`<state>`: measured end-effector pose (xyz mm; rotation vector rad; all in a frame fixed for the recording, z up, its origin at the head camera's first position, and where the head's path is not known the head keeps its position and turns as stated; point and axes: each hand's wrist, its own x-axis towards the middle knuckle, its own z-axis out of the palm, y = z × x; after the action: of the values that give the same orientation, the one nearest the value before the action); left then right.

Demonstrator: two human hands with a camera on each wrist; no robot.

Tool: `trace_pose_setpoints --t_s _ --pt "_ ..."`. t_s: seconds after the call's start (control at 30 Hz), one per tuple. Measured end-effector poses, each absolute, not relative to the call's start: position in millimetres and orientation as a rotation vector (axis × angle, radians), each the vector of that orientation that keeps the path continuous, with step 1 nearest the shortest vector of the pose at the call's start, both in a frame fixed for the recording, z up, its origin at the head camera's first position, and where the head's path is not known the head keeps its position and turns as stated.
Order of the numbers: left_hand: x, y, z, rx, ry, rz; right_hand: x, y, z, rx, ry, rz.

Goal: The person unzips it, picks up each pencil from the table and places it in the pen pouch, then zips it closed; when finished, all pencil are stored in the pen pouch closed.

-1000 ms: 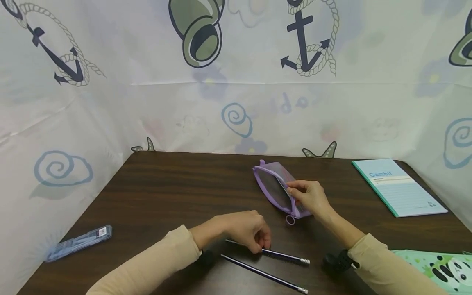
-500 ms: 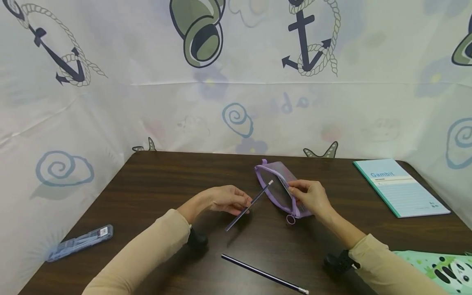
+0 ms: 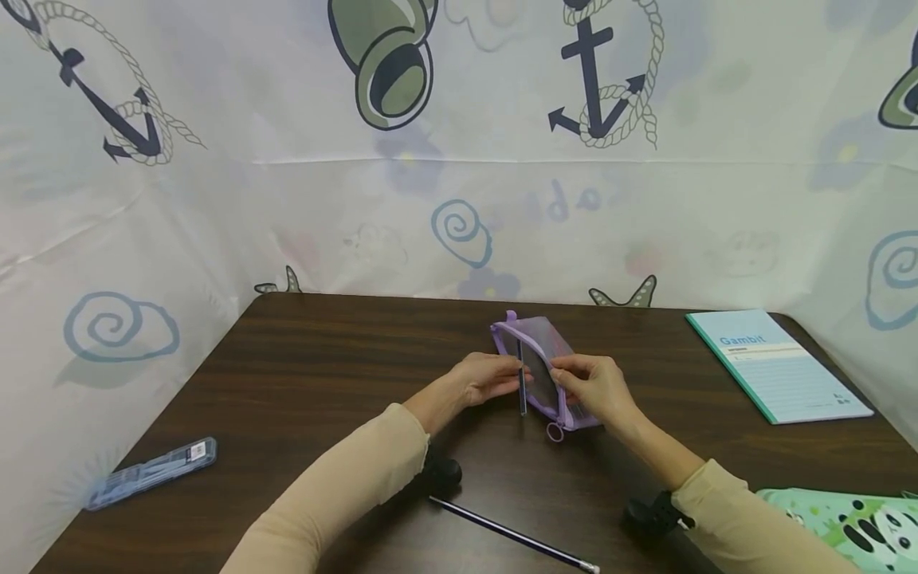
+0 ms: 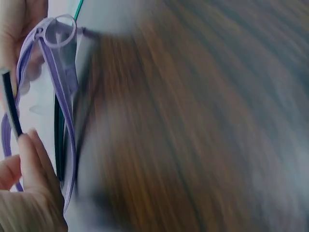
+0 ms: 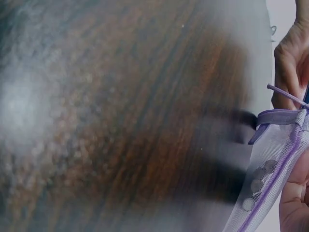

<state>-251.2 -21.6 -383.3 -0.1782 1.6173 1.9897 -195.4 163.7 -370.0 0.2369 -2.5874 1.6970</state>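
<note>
The relation that matters is how the held pencil (image 3: 522, 397) lies to the mouth of the purple pouch (image 3: 542, 332). The pencil is at the left side of that mouth, its long axis running nearly straight away from the person in the head view, while the mouth slants from far left to near right. So the two cross at an angle; whether the far tip is past the rim I cannot tell.

The left hand (image 3: 486, 379) is the nearer one to the pencil and pinches it around the middle, between thumb and fingertips; it comes in from the left with the forearm angled forward and inward. In the left wrist view the pencil's end sticks out beyond the fingertips, across the gaping mouth.

The right hand (image 3: 597, 388) is on the opposite side, thumb and fingers gripping the pouch's right edge, its forearm reaching in from the near right. The zipper ring (image 3: 555, 432) hangs at the pouch's near corner.

A second pencil (image 3: 512, 534) lies on the surface (image 3: 344, 343), nearer the person than both hands, its long axis slanting from far left to near right, eraser end at the right. Neither hand touches it.
</note>
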Motion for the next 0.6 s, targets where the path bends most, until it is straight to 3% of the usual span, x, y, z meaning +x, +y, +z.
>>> trace_pose_setpoints --t_s 0.2,0.4,0.6 --pt "-251.8 -3.5 -388.7 -0.231 1.651 2.076 -196.7 162.8 -371.2 0.238 -2.592 1.696" --pt "-276.9 4.0 -430.4 -0.139 1.606 2.197 -197.3 160.3 -371.4 0.259 -2.596 1.708" --pt "-239.4 10.0 -384.2 -0.239 1.666 2.194 -197.8 158.9 -372.5 0.272 -2.606 1.713"
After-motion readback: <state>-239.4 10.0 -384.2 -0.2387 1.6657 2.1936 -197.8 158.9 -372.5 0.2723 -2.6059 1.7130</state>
